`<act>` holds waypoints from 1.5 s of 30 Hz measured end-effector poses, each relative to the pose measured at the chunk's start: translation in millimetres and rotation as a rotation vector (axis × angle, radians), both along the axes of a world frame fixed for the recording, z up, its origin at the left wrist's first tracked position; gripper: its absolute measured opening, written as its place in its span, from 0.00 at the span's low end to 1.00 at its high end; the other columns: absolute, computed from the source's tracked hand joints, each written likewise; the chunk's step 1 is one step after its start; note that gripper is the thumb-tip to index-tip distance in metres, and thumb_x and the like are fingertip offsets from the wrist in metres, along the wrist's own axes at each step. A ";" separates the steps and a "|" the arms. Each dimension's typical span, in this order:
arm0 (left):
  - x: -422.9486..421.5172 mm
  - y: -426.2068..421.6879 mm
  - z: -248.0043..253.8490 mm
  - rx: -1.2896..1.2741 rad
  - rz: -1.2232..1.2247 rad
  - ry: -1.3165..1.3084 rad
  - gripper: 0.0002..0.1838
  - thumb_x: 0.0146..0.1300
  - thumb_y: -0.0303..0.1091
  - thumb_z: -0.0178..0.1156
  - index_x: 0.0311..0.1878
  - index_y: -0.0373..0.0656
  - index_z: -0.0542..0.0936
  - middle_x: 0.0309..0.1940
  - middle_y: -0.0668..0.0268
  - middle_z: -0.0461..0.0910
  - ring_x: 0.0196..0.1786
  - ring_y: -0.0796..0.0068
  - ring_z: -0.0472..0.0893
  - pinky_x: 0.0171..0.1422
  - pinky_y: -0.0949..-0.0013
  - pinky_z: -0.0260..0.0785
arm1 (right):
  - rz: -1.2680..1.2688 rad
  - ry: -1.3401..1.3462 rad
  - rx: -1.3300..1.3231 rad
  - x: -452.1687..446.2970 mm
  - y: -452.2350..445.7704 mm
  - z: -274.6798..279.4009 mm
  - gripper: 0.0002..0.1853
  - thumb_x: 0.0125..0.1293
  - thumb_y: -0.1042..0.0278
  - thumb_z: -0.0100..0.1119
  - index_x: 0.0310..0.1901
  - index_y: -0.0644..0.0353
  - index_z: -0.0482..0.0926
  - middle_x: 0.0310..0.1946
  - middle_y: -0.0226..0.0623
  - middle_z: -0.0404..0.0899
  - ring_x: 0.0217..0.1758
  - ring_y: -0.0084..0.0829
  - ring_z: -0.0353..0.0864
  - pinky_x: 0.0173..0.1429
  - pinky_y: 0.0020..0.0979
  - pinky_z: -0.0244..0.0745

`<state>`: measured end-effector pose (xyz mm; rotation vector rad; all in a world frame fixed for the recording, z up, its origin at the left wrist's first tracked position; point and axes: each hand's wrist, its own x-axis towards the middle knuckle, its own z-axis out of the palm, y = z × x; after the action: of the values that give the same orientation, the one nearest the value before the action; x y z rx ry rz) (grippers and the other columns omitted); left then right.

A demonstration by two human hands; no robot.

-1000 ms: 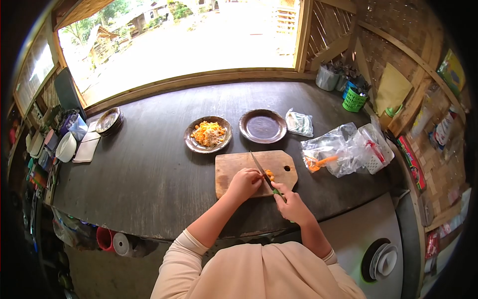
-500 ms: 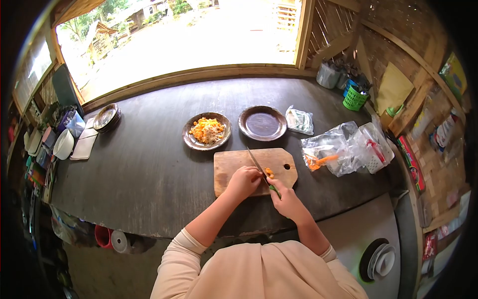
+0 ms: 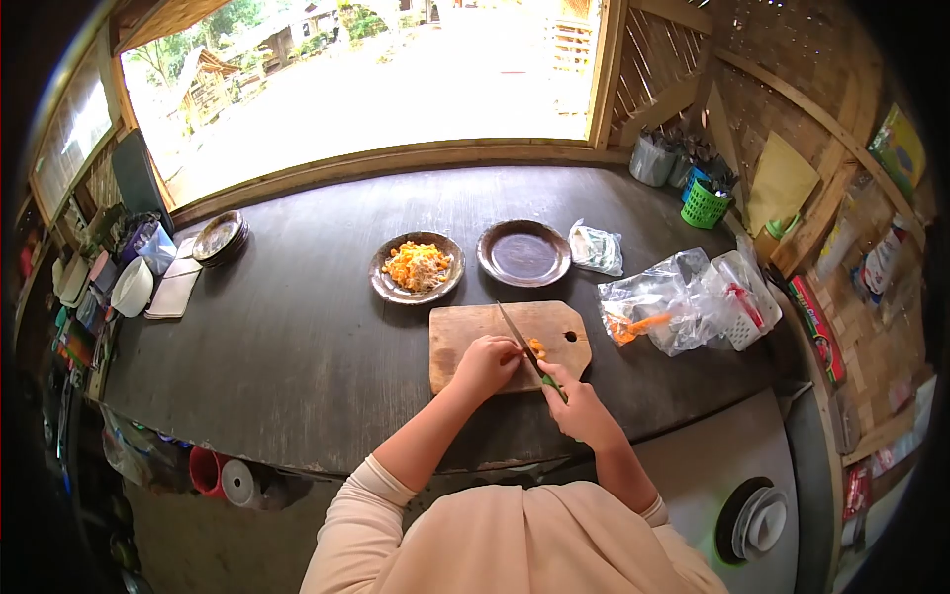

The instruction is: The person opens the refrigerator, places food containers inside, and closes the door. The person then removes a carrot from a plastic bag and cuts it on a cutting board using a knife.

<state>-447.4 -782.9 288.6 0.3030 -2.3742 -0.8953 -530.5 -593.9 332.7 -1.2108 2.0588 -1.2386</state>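
Note:
A wooden cutting board (image 3: 460,329) with a round hole lies at the front of the dark table. My right hand (image 3: 579,406) grips a knife (image 3: 514,327) by its green handle, the blade slanting up and left across the board. Against the blade's left side, the fingers of my left hand (image 3: 485,366) are curled down on the board; what they hold is hidden. Small cut orange pieces (image 3: 536,347) lie just right of the blade. Behind the board stand a plate (image 3: 376,282) heaped with shredded orange and whitish food and a dark plate (image 3: 524,252) with nothing on it.
On the right lie a small plastic packet (image 3: 596,247) and a clear bag (image 3: 663,287) with an orange item beside a white basket (image 3: 747,322). A green basket (image 3: 705,206) of utensils stands at the back right. Stacked plates (image 3: 220,238) and a white bowl (image 3: 132,287) are left.
The knife handle has tilted slightly, and my right hand has shifted a little down and right. My left hand stays curled beside the blade. The whole view has moved slightly.

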 end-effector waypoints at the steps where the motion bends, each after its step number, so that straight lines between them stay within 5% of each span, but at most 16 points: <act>1: 0.1 0.0 0.3 -0.006 0.004 -0.013 0.08 0.53 0.26 0.64 0.37 0.37 0.85 0.37 0.58 0.85 0.40 0.60 0.84 0.46 0.66 0.77 | 0.003 -0.013 0.013 0.4 1.6 1.7 0.22 0.70 0.70 0.50 0.65 0.50 0.69 0.15 0.32 0.70 0.15 0.19 0.67 0.24 0.27 0.67; 18: 0.0 -0.8 -0.3 -0.014 -0.002 -0.010 0.08 0.53 0.28 0.64 0.36 0.38 0.85 0.37 0.59 0.85 0.41 0.59 0.83 0.48 0.64 0.76 | 0.006 -0.109 0.101 1.2 0.3 13.6 0.22 0.70 0.69 0.50 0.65 0.50 0.69 0.16 0.31 0.71 0.14 0.20 0.69 0.22 0.27 0.67; 24: 0.0 -0.8 0.1 -0.025 0.002 -0.008 0.08 0.52 0.27 0.64 0.35 0.38 0.85 0.37 0.59 0.85 0.41 0.59 0.83 0.47 0.64 0.76 | 0.022 0.048 -0.002 -2.2 -7.1 2.8 0.21 0.68 0.71 0.51 0.63 0.55 0.70 0.27 0.52 0.79 0.27 0.37 0.82 0.38 0.34 0.75; 26: -0.5 -0.2 1.2 -0.038 0.003 -0.001 0.08 0.52 0.27 0.64 0.35 0.37 0.85 0.36 0.59 0.85 0.40 0.58 0.83 0.47 0.63 0.76 | 0.027 0.016 -0.004 -1.4 -9.9 4.2 0.19 0.68 0.73 0.51 0.60 0.60 0.71 0.40 0.61 0.79 0.47 0.58 0.79 0.48 0.41 0.76; 33: 0.9 1.6 3.0 -0.027 0.011 0.004 0.08 0.51 0.27 0.64 0.36 0.37 0.85 0.36 0.59 0.84 0.38 0.60 0.82 0.44 0.65 0.77 | 0.036 0.132 -0.080 -4.5 -15.5 -10.8 0.20 0.68 0.72 0.51 0.61 0.58 0.71 0.39 0.61 0.79 0.45 0.58 0.80 0.48 0.41 0.76; 35: 2.1 2.1 3.6 -0.027 0.015 0.008 0.08 0.51 0.27 0.64 0.36 0.37 0.85 0.35 0.60 0.84 0.37 0.61 0.83 0.43 0.65 0.77 | -0.001 -0.043 0.108 -3.7 -13.5 2.8 0.20 0.68 0.71 0.51 0.61 0.57 0.71 0.38 0.60 0.80 0.43 0.56 0.82 0.47 0.39 0.76; 45: 0.8 1.8 2.3 0.005 0.015 -0.010 0.07 0.53 0.29 0.63 0.35 0.38 0.85 0.35 0.58 0.84 0.38 0.58 0.82 0.46 0.63 0.75 | -0.030 -0.088 0.083 4.5 1.1 7.7 0.20 0.69 0.70 0.51 0.63 0.55 0.69 0.36 0.59 0.80 0.41 0.53 0.83 0.44 0.37 0.76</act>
<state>-446.6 -781.0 291.0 0.3278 -2.3762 -0.8943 -525.9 -592.9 340.4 -1.0729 2.0506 -1.1863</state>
